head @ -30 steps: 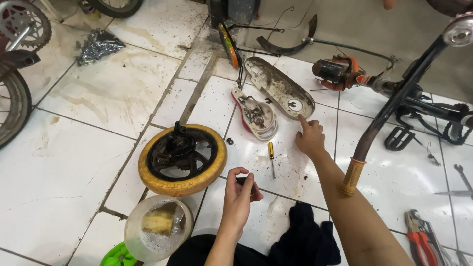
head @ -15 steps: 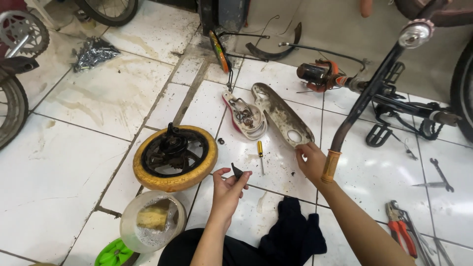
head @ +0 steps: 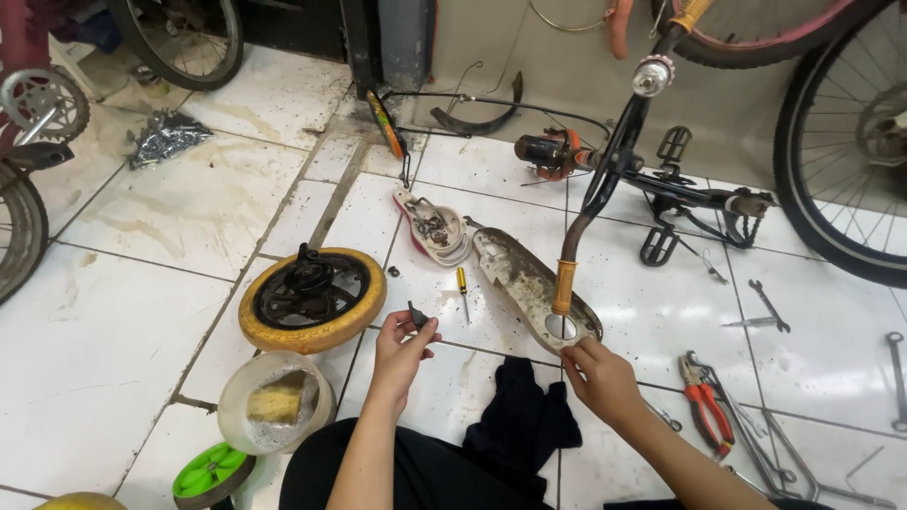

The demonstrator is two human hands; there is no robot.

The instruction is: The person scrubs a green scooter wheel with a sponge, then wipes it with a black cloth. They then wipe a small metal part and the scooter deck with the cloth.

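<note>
The left hand (head: 402, 342) pinched a small dark part (head: 417, 315) above the floor, the right hand (head: 597, 376) gripped the grey cover (head: 534, 293), and that tiny part could slip and roll away.

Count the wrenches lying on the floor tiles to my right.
2 clearly: one wrench on the tile right of the bike frame, another at the far right edge. Thin tools beside the red pliers are too tangled to tell, so more may be hidden.
</note>
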